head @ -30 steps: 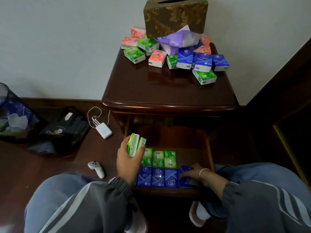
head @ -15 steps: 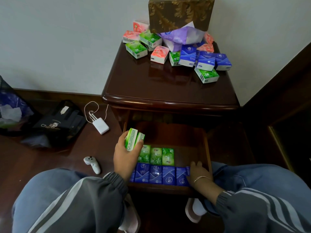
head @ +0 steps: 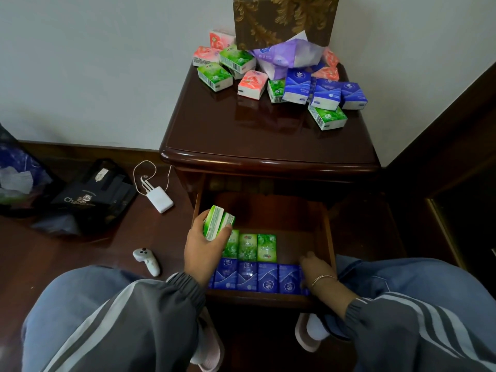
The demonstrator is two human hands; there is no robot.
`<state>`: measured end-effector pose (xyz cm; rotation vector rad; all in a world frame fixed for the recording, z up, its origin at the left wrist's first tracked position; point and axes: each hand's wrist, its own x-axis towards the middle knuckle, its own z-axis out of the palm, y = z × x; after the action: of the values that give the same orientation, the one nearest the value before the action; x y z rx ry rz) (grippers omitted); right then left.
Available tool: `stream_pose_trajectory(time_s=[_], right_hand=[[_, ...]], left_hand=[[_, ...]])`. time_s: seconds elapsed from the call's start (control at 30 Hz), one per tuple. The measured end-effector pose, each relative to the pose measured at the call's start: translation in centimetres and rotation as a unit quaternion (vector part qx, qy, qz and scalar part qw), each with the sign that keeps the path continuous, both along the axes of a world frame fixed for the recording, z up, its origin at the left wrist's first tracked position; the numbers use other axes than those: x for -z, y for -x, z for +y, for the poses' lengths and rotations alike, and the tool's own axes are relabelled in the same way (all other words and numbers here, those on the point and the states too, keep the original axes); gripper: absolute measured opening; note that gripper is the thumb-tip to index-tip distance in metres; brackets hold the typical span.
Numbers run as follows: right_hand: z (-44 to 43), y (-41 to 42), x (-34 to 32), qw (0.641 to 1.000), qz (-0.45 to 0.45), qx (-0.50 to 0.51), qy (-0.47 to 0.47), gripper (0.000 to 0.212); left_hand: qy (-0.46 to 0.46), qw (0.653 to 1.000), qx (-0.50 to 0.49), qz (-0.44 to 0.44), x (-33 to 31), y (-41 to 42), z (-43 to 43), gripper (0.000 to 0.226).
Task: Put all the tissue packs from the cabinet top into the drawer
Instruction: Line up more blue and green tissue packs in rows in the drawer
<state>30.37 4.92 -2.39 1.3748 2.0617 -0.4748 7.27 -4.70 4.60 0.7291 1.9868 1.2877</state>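
Note:
My left hand [head: 205, 249] grips two green tissue packs [head: 217, 222] over the left side of the open drawer [head: 328, 237]. Inside the drawer a row of blue packs [head: 257, 276] lies along the front, and three green packs [head: 251, 244] lie behind it. My right hand [head: 315, 271] rests on the right end of the blue row, by the drawer's right wall. On the cabinet top [head: 268, 135] several green, pink and blue packs lie scattered at the back, among them a green pack [head: 327, 117] nearest the front.
A brown patterned tissue box [head: 284, 18] and a purple tissue bag [head: 288, 57] stand at the back of the cabinet top. On the floor to the left lie a white charger [head: 159, 199], a white controller [head: 147, 260] and a black bag [head: 94, 194].
My right hand has slid along the blue row to its right end, and the blue pack it held now lies in the row. My left hand still holds the green packs.

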Motion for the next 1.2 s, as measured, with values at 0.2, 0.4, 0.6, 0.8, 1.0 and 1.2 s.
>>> stream_pose_trajectory(time_s=[0.2, 0.4, 0.6, 0.8, 1.0, 1.2], right_hand=[[0.3, 0.6, 0.2, 1.0, -0.01, -0.016, 0.021, 0.066], [0.2, 0.9, -0.8, 0.996, -0.045, -0.032, 0.07, 0.036], [0.8, 2.8, -5.1, 0.96, 0.215, 0.163, 0.078, 0.034], [-0.1, 5.5, -8.5, 0.696, 0.514, 0.393, 0.312, 0.037], [0.5, 5.5, -7.6, 0.705, 0.5, 0.417, 0.281, 0.036], [1.8, 5.1, -5.7, 0.698, 0.482, 0.447, 0.285, 0.032]], left_hand=[[0.005, 1.0, 0.0, -0.004, 0.1, 0.2, -0.2, 0.045], [0.001, 1.0, 0.025, -0.016, 0.0, -0.1, 0.2, 0.046], [0.009, 0.996, 0.078, -0.05, -0.2, -1.4, 0.6, 0.049], [0.008, 0.981, 0.139, -0.137, -0.2, -3.7, 1.1, 0.038], [0.029, 0.945, 0.19, -0.265, 0.6, -4.0, 1.3, 0.039], [0.075, 0.96, 0.142, -0.231, 2.2, -3.4, 2.0, 0.051]])
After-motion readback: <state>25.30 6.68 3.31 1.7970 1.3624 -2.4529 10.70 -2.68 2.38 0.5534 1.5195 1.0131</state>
